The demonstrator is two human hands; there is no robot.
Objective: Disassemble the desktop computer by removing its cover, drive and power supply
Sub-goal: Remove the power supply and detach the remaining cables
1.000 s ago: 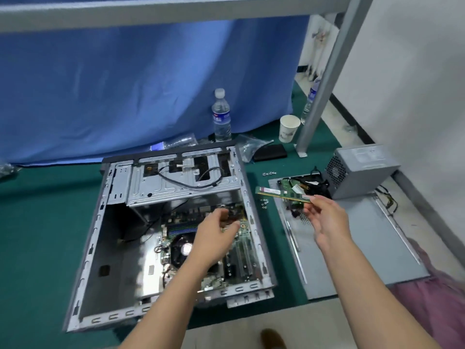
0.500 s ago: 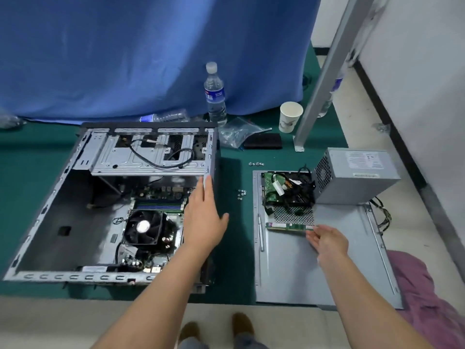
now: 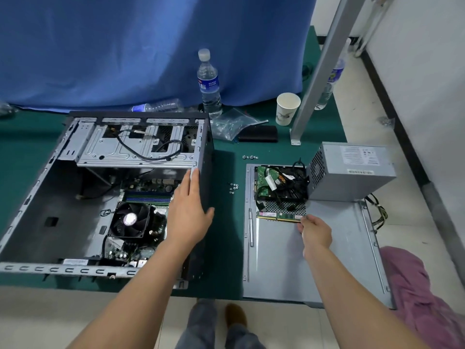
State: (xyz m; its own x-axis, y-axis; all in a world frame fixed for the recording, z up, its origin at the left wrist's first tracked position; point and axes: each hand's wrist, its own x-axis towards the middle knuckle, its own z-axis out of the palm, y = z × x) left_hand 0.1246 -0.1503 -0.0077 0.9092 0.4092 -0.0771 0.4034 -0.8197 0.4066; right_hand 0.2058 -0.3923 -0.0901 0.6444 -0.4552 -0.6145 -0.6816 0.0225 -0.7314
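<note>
The open computer case (image 3: 37, 187) lies on the green mat at the left, its fan (image 3: 129, 219) and motherboard showing. My left hand (image 3: 188, 212) rests flat with straight fingers on the case's right wall. The removed grey cover (image 3: 327, 260) lies on the right. On it sit the drive (image 3: 274, 182) with black cables and the grey power supply (image 3: 352, 172). A green memory stick (image 3: 276, 215) lies flat on the cover in front of the drive. My right hand (image 3: 315, 231) pinches its right end.
A water bottle (image 3: 208, 81), a paper cup (image 3: 286, 108), a plastic bag (image 3: 231, 124) and a black box (image 3: 258, 134) stand behind. Small screws (image 3: 234, 187) lie between case and cover. A grey metal post (image 3: 319, 66) rises at the back right. Pink cloth (image 3: 422, 293) lies at the right.
My right hand has brought the memory stick down from the air onto the cover. My left hand came out of the case and now lies on its right wall. The camera tilted down.
</note>
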